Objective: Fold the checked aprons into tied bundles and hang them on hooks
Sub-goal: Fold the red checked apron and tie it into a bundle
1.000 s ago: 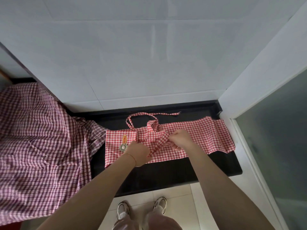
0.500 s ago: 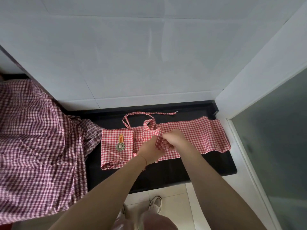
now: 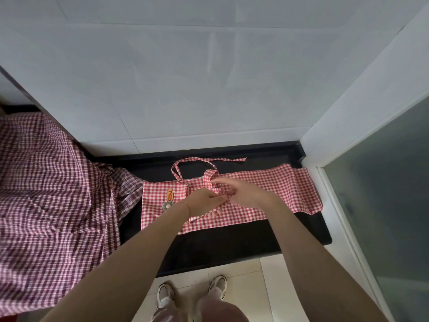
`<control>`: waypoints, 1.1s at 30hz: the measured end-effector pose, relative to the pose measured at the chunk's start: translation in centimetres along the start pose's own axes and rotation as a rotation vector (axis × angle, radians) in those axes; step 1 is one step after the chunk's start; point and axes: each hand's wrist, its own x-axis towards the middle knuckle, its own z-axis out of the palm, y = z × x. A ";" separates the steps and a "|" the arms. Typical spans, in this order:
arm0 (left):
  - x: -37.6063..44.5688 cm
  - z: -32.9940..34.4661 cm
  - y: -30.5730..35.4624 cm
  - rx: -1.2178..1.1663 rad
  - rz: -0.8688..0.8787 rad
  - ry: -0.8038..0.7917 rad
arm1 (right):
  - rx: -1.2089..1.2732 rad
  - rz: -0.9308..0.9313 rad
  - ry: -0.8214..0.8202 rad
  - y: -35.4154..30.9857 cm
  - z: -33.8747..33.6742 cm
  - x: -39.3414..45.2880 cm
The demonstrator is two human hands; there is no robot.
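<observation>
A red-and-white checked apron [image 3: 281,189] lies folded into a long strip across the black counter [image 3: 232,247]. It has an orange badge [image 3: 170,195] near its left end. Its neck loop [image 3: 177,167] and one thin strap [image 3: 232,159] lie behind it, toward the wall. Both hands meet over the middle of the strip. My left hand [image 3: 204,202] holds a strap whose end trails out below the palm. My right hand [image 3: 246,194] reaches leftward and pinches bunched strap fabric between the two hands. How the strap is crossed under the fingers is hidden.
A larger, darker checked apron [image 3: 51,205] is heaped on the left and hangs over the counter's front edge. A white tiled wall [image 3: 185,89] stands behind. A white frame and a frosted glass panel [image 3: 383,205] close off the right. My shoes [image 3: 192,296] stand on the tiled floor below.
The hands have come together from either side of the apron's middle. The right hand's fingers now stretch leftward over the strap, and the left hand has slid right beneath them.
</observation>
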 end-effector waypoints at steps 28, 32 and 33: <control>-0.5 1.8 -14.6 0.457 -0.079 0.637 | -0.288 0.235 0.057 1.5 2.2 5.6; -1.6 1.6 -15.5 0.609 -0.025 0.590 | -0.475 0.256 0.061 1.3 3.7 6.7; -1.9 1.4 -15.5 0.634 -0.014 0.616 | -0.498 0.262 0.070 1.4 4.0 6.9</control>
